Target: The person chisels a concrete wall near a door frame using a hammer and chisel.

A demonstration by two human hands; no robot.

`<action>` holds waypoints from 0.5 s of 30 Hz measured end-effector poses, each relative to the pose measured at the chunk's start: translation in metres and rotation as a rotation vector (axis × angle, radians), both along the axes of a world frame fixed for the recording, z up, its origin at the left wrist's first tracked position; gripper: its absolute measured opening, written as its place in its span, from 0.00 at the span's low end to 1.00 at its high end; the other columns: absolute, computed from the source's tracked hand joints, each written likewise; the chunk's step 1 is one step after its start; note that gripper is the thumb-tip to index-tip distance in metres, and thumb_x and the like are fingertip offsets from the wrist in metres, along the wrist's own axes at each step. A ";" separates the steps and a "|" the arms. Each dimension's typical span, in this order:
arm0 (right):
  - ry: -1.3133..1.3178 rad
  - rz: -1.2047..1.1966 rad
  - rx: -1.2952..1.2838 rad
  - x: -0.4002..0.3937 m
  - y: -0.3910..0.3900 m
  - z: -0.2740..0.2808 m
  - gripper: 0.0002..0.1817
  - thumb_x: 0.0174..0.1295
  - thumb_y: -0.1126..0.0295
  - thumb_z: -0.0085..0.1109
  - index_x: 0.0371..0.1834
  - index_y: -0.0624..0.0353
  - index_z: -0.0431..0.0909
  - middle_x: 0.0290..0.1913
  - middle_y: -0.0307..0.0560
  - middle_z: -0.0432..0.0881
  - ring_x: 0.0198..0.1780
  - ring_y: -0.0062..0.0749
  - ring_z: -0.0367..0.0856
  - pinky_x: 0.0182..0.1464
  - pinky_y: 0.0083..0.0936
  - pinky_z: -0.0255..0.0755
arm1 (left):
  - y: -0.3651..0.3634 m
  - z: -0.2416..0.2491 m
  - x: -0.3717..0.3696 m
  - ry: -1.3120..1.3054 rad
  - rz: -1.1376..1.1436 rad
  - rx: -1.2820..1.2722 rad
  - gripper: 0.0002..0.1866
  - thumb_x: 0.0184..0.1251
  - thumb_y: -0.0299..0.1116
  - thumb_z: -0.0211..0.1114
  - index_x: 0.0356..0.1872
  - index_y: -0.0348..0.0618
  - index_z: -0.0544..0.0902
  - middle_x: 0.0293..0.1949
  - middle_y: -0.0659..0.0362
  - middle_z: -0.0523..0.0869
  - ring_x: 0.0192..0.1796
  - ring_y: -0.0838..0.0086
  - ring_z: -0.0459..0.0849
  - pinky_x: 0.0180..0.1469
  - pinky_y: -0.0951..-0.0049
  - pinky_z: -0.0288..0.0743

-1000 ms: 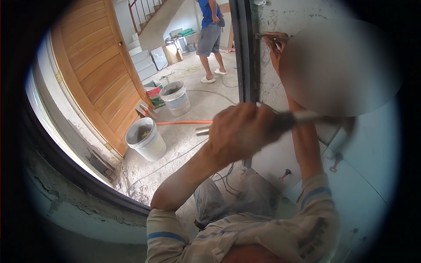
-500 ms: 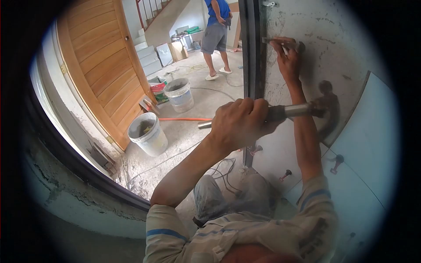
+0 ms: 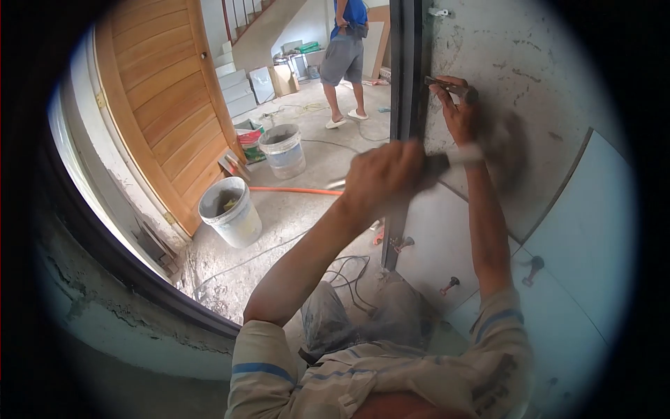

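The left hand [image 3: 384,174] and its hammer [image 3: 463,155] have gone up a bit since the earlier frame, and the hammer's head is now a brown blur. The right hand [image 3: 460,124] has slid a little way down the wall [image 3: 520,70] with its chisel [image 3: 457,89].

The left fingers are wrapped tight around the hammer's dark grip. The right fingers pinch the chisel near its middle, high up by the black door frame [image 3: 407,126]. The tip points at the frame, but I can't tell if it touches. The hammer hangs in the air, with its head just beside the right arm.

The hammer looks heavy at the head and light at the other end, so the dark grip is the best place to hold it. It should feel hard and stiff, and a dusty or sweaty palm could make it slip. The chisel looks thin, hard and much lighter. Hold it by the middle, with fingers kept away from the thick back end.
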State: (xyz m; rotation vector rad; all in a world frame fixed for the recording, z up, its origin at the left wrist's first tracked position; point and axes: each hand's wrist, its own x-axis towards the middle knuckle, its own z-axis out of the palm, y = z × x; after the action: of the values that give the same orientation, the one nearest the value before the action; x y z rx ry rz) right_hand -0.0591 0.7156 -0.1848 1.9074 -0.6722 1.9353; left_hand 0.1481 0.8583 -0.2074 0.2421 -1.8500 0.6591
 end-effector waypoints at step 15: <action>-0.105 -0.037 0.003 -0.002 0.001 0.042 0.12 0.63 0.67 0.66 0.43 0.64 0.80 0.43 0.44 0.84 0.42 0.26 0.83 0.48 0.21 0.76 | 0.046 -0.005 0.030 0.019 0.184 0.307 0.20 0.54 0.49 0.73 0.25 0.44 0.75 0.18 0.60 0.76 0.19 0.70 0.80 0.18 0.70 0.74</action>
State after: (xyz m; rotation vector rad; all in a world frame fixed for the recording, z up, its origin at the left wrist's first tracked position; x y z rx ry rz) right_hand -0.0616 0.7163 -0.1433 1.7923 -0.7357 2.0236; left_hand 0.1780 0.9042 -0.2120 0.6234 -1.9215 0.4923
